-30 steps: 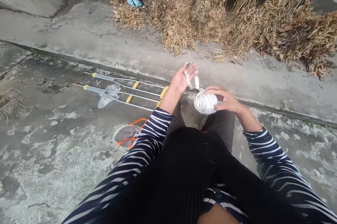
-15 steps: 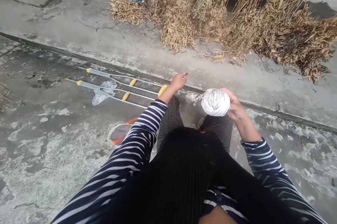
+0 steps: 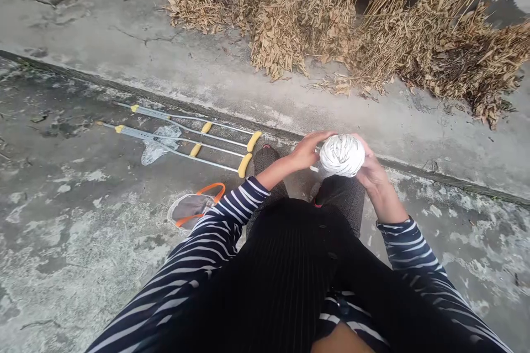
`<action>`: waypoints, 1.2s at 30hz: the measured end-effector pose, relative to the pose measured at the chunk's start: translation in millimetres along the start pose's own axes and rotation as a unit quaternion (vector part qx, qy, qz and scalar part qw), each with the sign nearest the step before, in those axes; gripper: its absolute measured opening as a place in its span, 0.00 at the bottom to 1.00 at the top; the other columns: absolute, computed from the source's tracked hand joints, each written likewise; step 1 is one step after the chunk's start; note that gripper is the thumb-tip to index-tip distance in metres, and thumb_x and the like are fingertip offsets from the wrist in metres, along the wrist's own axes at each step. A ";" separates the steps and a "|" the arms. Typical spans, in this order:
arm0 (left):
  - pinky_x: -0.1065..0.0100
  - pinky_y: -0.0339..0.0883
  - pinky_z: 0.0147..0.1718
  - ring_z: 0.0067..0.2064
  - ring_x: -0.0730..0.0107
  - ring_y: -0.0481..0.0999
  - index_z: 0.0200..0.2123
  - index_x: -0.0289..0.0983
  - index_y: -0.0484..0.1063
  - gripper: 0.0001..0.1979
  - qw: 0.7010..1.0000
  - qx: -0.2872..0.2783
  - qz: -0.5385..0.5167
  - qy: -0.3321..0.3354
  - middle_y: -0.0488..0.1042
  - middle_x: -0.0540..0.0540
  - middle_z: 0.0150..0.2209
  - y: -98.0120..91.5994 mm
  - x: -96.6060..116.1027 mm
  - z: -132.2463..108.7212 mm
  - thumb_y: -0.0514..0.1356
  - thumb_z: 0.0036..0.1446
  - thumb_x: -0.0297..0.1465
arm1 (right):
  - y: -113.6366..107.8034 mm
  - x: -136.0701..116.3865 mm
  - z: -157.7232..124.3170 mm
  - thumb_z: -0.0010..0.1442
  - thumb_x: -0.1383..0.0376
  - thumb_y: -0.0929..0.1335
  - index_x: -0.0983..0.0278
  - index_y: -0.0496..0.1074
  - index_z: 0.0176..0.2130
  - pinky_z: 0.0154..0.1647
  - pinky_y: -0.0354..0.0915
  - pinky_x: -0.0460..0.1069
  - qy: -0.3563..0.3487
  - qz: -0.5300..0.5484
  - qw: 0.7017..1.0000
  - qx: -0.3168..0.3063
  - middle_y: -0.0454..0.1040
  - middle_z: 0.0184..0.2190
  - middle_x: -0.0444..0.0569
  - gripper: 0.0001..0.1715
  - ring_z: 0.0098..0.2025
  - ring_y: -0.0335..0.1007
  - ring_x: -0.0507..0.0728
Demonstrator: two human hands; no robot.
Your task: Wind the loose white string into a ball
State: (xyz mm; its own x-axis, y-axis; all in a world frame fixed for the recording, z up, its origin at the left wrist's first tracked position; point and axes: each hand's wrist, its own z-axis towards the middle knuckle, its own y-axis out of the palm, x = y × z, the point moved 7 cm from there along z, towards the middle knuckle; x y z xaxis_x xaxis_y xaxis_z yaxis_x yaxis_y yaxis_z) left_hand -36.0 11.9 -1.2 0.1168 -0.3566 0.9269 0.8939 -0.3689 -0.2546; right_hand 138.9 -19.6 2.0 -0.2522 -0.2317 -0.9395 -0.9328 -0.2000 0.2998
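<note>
A round ball of white strand (image 3: 342,155), wound in flat overlapping layers, is held above my knees. My right hand (image 3: 372,173) grips it from the right, with fingers curled behind it. From the left, my left hand (image 3: 308,149) lies against the ball's side, fingers stretched along its far upper edge; its fingertips are partly hidden behind the ball. I cannot make out a loose strand between the hands.
Two metal crutches (image 3: 186,135) with yellow pads lie on the concrete at left, over a clear plastic bag (image 3: 159,144). A grey bag with orange handles (image 3: 190,210) is beside my left leg. Dried plant bundles (image 3: 281,27) stand along the raised ledge (image 3: 165,60) ahead.
My left hand has moved right, from above my left knee to the ball's left side. The right hand still holds the ball in nearly the same place.
</note>
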 end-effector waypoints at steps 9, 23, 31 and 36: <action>0.56 0.62 0.63 0.52 0.56 0.80 0.48 0.38 0.84 0.14 0.998 0.026 0.032 -0.038 0.84 0.40 0.50 -3.1 -2.7 2.4 0.60 0.65 0.29 | 13.7 -14.7 -13.0 0.37 0.59 0.82 0.54 0.77 0.52 0.56 0.73 0.57 -0.031 -0.051 0.998 -0.022 0.79 0.53 0.48 0.41 0.55 0.76 0.65; 0.66 0.70 0.45 0.41 0.64 0.81 0.36 0.33 0.78 0.13 0.964 -0.095 -0.179 -0.170 0.84 0.41 0.37 24.4 -23.7 -30.3 0.63 0.63 0.39 | -13.5 -63.2 14.4 0.45 0.57 0.80 0.54 0.75 0.54 0.64 0.69 0.61 -0.175 -0.091 0.979 0.057 0.75 0.56 0.49 0.36 0.59 0.72 0.64; 0.63 0.69 0.49 0.42 0.61 0.83 0.39 0.33 0.80 0.23 0.926 -0.158 -0.280 -0.200 0.85 0.38 0.36 23.1 19.1 -54.5 0.68 0.60 0.49 | -12.5 -67.4 45.2 0.44 0.56 0.81 0.60 0.76 0.52 0.68 0.63 0.61 -0.292 -0.279 0.907 0.116 0.75 0.54 0.52 0.35 0.60 0.69 0.65; 0.60 0.72 0.48 0.40 0.59 0.84 0.37 0.32 0.80 0.23 0.919 -0.103 -0.341 -0.166 0.84 0.40 0.32 3.3 43.2 -42.8 0.70 0.58 0.50 | -5.4 -45.7 47.2 0.45 0.60 0.77 0.61 0.77 0.50 0.68 0.63 0.60 -0.289 -0.353 0.881 0.125 0.72 0.56 0.55 0.31 0.63 0.66 0.66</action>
State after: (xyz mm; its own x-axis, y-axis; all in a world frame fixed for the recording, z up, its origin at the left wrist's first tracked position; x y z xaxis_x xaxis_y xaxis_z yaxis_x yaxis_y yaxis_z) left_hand -46.5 -41.4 26.2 -0.2842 0.2875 0.9146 0.7116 -0.5761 0.4022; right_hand 143.3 37.0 35.5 0.3911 0.4042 -0.8269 -0.9194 0.1317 -0.3705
